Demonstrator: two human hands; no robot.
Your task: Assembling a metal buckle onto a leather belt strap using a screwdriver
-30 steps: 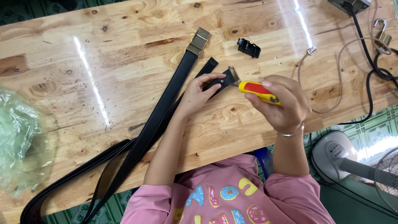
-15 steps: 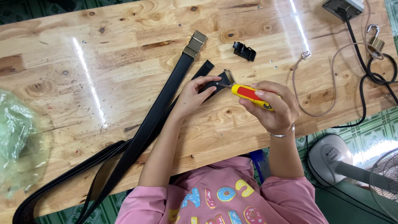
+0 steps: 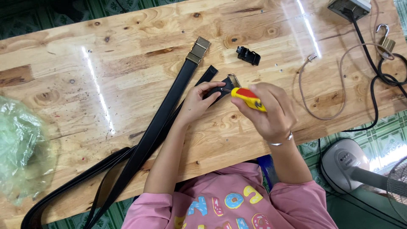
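My right hand (image 3: 266,113) is shut on a screwdriver (image 3: 249,98) with a red and yellow handle, its tip aimed at a metal belt buckle (image 3: 231,81). My left hand (image 3: 200,100) pinches the black belt end (image 3: 217,90) at that buckle and presses it on the wooden table (image 3: 85,97). A second black belt (image 3: 161,118) with a brass-coloured buckle (image 3: 199,49) lies diagonally to the left of my left hand.
A small black clip (image 3: 248,55) lies beyond the buckle. A tan cord (image 3: 322,91), a black cable (image 3: 375,97), a padlock (image 3: 386,40) and a grey box (image 3: 349,6) sit at the right. A green plastic bag (image 3: 19,148) lies at the left edge. A fan base (image 3: 345,163) stands on the floor.
The view has shifted slightly. Both hands stay at the buckle, and the screwdriver has tilted a little closer to it.
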